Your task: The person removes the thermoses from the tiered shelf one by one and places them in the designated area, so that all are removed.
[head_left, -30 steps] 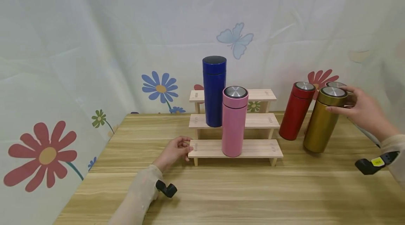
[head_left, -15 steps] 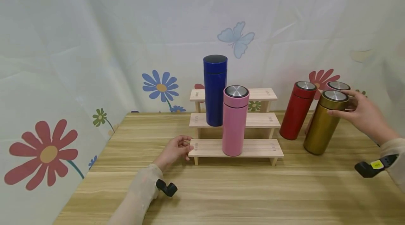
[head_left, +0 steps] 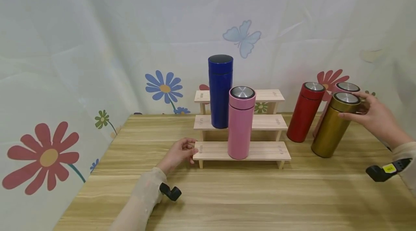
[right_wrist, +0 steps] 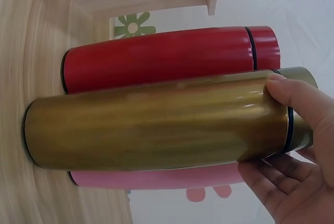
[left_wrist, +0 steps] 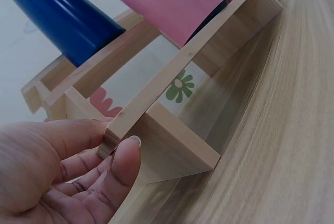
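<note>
My left hand (head_left: 178,154) is at the left end of a three-step wooden display stand (head_left: 211,150). In the left wrist view its thumb and forefinger pinch the corner of the lowest board. My right hand (head_left: 378,115) holds a gold thermos flask (head_left: 331,130) near its lid, thumb on one side and fingers on the other. The gold flask stands upright at the table. Just left of it is a red thermos flask (head_left: 303,115); behind it a pink thermos flask (right_wrist: 172,178) is mostly hidden. On the stand, a blue thermos flask (head_left: 221,94) occupies the middle step and another pink thermos flask (head_left: 241,126) the lowest.
The wood-grain table (head_left: 243,198) runs back to a pale curtain (head_left: 130,25) printed with flowers and a butterfly. The stand's top step (head_left: 268,95) rises behind the blue flask. Black wrist cameras (head_left: 170,192) sit at both sleeves.
The gold flask has shifted slightly right and nearer with my right hand, baring more of the pink flask's lid behind it. My left hand keeps its place on the stand.
</note>
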Demonstrator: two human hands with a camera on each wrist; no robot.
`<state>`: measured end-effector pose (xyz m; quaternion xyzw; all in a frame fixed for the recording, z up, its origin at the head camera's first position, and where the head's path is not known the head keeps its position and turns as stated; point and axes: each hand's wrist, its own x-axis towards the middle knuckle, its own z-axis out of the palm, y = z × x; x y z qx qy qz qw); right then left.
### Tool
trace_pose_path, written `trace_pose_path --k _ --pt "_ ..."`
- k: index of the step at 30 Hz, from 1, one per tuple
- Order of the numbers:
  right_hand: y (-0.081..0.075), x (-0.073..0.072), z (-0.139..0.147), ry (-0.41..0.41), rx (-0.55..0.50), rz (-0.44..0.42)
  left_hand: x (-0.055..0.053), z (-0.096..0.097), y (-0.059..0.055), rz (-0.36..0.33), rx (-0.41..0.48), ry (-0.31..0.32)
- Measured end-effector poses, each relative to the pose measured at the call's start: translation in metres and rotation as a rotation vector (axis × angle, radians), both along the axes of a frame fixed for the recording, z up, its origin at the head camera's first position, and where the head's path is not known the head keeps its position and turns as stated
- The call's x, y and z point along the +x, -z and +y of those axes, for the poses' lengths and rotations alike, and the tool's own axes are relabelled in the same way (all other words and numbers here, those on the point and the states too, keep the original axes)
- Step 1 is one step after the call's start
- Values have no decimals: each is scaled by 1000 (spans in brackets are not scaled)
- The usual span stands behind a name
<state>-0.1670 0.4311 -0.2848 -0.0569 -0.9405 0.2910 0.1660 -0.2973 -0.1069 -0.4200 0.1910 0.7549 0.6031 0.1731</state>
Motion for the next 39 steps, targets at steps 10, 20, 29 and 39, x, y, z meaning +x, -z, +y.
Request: trace_pose_path --k 10,20,29,39 --pt "-2 4 4 -5 5 -38 -2 0 1 -6 1 1" --pt "-9 5 8 -17 55 -44 0 0 -1 3 3 10" --pt "-31 4 15 -58 48 -97 0 1 0 0 -6 -2" --pt "-76 -1 9 -40 101 -125 0 1 -1 5 1 -4"
